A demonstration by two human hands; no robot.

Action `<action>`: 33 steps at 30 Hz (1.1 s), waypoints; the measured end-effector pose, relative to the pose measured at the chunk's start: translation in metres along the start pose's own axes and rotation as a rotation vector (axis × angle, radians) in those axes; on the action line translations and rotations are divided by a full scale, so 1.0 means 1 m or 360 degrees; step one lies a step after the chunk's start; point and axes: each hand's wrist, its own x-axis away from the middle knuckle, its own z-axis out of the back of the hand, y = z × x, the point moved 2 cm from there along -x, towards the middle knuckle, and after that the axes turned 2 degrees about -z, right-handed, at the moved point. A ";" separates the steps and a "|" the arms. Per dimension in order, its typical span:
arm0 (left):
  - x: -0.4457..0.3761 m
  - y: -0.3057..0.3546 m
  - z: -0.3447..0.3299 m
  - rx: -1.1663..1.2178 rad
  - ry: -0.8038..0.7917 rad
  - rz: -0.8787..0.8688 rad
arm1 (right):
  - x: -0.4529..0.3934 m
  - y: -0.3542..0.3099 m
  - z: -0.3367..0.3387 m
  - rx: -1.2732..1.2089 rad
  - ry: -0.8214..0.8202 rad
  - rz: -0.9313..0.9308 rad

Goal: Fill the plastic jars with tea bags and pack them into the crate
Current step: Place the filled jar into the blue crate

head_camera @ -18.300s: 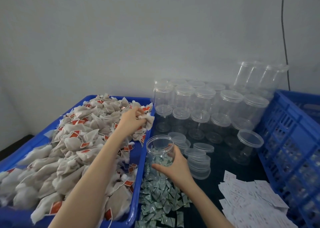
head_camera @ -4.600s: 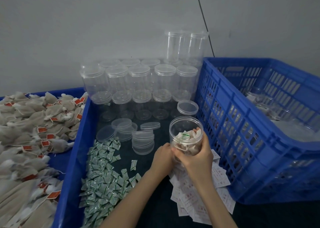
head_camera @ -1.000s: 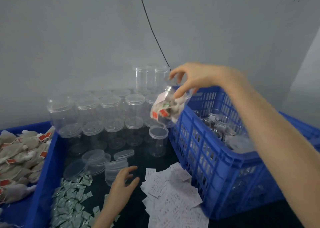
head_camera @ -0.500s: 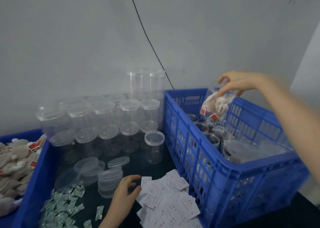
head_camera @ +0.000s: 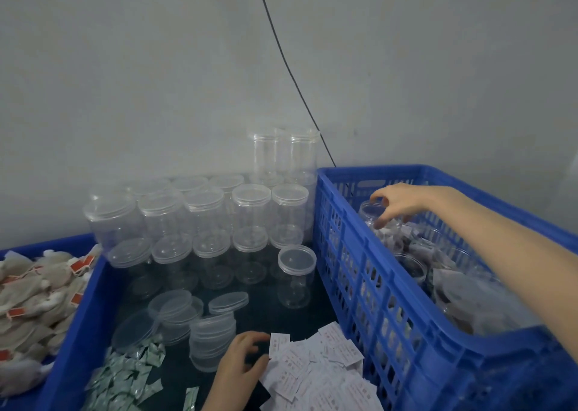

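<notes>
We see the filled jar, clear plastic with pale tea bags inside, standing upright in the far part of the blue crate, among other filled jars packed there. The crate is a slatted blue box at the right of the dark work surface. To its left stand rows of empty clear jars with lids on, stacked two high, one single jar in front. Loose tea bags, beige with red tags, fill a blue tray at far left.
</notes>
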 end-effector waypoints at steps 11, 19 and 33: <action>-0.005 -0.004 -0.004 0.0012 -0.0014 0.0034 | -0.035 -0.009 -0.010 0.0026 0.0097 0.0144; -0.005 -0.003 0.003 -0.0002 -0.0003 -0.0010 | -0.046 0.008 -0.018 -0.0257 0.0072 0.0105; -0.001 -0.005 0.003 -0.0010 0.0010 -0.0014 | -0.058 -0.001 -0.028 -0.0253 0.0446 0.0096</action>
